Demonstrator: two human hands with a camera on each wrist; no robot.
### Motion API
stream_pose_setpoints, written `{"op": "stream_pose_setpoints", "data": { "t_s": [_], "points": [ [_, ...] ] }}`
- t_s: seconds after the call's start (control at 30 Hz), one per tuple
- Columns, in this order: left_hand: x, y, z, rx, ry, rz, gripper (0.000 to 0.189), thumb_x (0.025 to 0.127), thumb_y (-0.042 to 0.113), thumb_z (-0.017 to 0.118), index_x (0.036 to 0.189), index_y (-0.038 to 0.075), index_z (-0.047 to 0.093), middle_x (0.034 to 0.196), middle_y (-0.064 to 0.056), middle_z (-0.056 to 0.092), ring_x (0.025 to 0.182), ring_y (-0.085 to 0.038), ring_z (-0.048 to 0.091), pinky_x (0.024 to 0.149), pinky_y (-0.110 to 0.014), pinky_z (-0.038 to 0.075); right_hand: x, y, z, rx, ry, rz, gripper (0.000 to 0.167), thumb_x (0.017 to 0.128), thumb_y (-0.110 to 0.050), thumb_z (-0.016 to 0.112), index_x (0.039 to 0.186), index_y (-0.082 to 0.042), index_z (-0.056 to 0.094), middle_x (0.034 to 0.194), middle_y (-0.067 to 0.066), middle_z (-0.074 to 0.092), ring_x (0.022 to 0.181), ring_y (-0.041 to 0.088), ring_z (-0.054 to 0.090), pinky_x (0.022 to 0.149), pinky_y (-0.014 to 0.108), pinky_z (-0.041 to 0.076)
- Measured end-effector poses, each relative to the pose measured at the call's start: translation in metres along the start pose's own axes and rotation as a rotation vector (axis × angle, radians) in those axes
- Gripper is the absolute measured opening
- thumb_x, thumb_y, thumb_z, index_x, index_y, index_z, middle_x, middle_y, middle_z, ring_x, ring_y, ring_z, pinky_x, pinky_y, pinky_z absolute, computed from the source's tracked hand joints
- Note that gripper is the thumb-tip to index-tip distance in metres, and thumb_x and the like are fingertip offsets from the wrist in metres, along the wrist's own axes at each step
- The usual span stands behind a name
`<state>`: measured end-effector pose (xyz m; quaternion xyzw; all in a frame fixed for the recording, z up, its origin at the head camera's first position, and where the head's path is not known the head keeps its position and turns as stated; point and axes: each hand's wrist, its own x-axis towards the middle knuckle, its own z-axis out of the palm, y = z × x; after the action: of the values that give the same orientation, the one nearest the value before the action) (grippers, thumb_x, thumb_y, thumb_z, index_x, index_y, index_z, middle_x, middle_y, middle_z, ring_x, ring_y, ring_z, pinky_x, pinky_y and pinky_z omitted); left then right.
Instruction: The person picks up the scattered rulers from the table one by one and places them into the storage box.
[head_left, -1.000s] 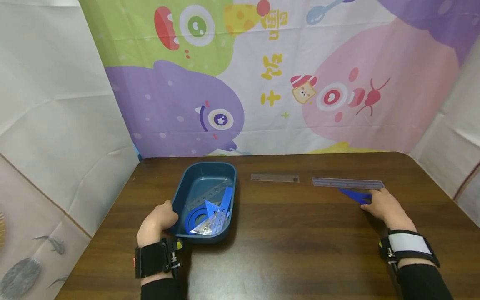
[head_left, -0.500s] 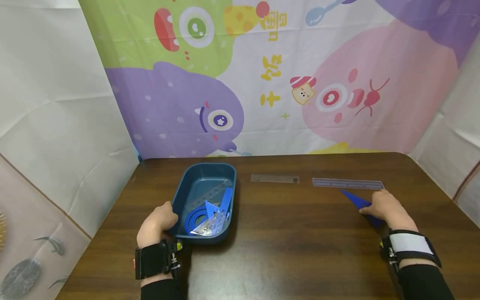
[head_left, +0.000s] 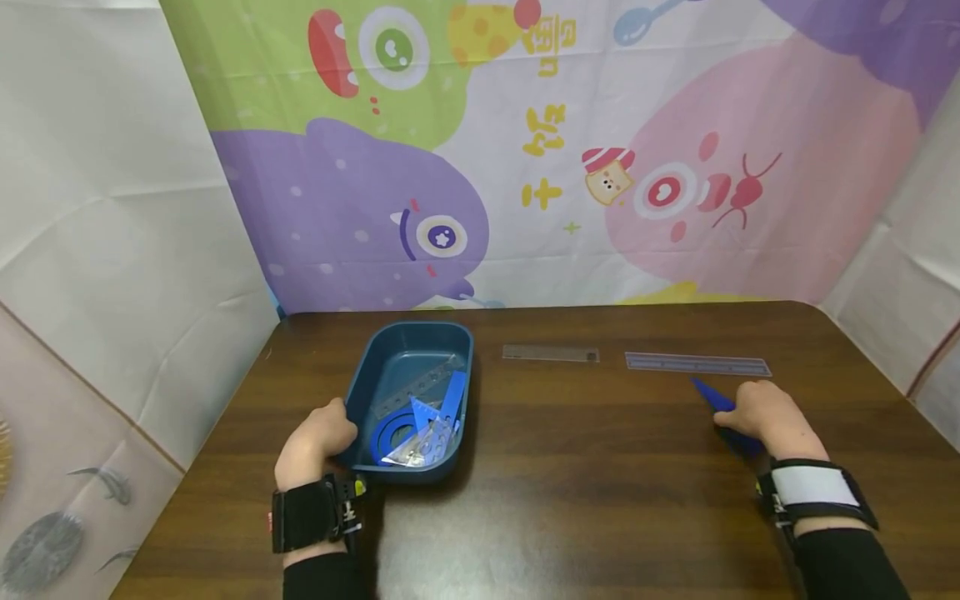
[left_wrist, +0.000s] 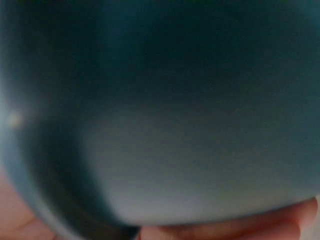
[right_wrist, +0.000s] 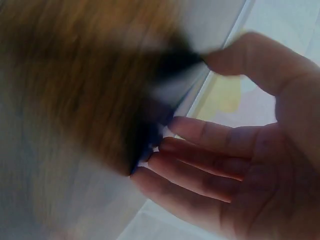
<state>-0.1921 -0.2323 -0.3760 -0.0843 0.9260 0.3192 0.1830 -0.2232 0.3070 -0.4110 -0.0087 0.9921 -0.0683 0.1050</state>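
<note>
On the left of the head view, my left hand (head_left: pixel 318 437) grips the near left side of a blue plastic bin (head_left: pixel 420 360). The left wrist view is filled by the bin's dark, blurred wall (left_wrist: pixel 200 125), with fingertips (left_wrist: pixel 240 231) along its lower edge. Inside the bin lie a clear ruler (head_left: pixel 422 386), a blue protractor (head_left: pixel 381 446) and other blue and clear drawing pieces. At the right, my right hand (head_left: pixel 768 419) holds a blue set square (head_left: pixel 709 394) low over the table, partly covered by the hand. Thumb and fingertips meet its edges in the blurred right wrist view.
A short clear ruler (head_left: pixel 551 353) and a longer clear ruler (head_left: pixel 697 364) lie toward the back of the brown wooden table (head_left: pixel 570 500). Behind the table hangs a cartoon-printed cloth (head_left: pixel 540 250). White cloth walls (head_left: pixel 135 208) stand at both sides.
The blue set square has turned, so its tip now points up and left, and my right hand has shifted slightly away from the long ruler. My left hand and the bin stay put.
</note>
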Motion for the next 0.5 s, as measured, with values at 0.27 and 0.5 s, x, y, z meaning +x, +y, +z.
{"op": "stream_pose_setpoints", "data": {
  "t_s": [0.27, 0.5],
  "points": [
    [0.002, 0.001, -0.002, 0.035, -0.001, 0.010, 0.051, 0.084, -0.001, 0.036, 0.130, -0.017, 0.022, 0.121, -0.039, 0.040, 0.088, -0.036, 0.056, 0.057, -0.037, 0.053, -0.004, -0.012, 0.002, 0.008, 0.058, 0.044, 0.028, 0.085, -0.006, 0.043, 0.093, 0.017, 0.057, 0.095, 0.041, 0.054, 0.078, 0.052, 0.054, 0.060, 0.055, 0.046],
    [0.001, 0.001, -0.003, 0.052, -0.009, 0.015, 0.051, 0.083, -0.001, 0.036, 0.129, -0.018, 0.023, 0.118, -0.039, 0.042, 0.084, -0.035, 0.056, 0.057, -0.037, 0.053, -0.015, -0.028, 0.008, -0.070, 0.226, -0.060, 0.012, 0.085, 0.009, 0.038, 0.081, 0.015, 0.048, 0.073, 0.033, 0.056, 0.063, 0.046, 0.056, 0.049, 0.051, 0.045]
  ]
}}
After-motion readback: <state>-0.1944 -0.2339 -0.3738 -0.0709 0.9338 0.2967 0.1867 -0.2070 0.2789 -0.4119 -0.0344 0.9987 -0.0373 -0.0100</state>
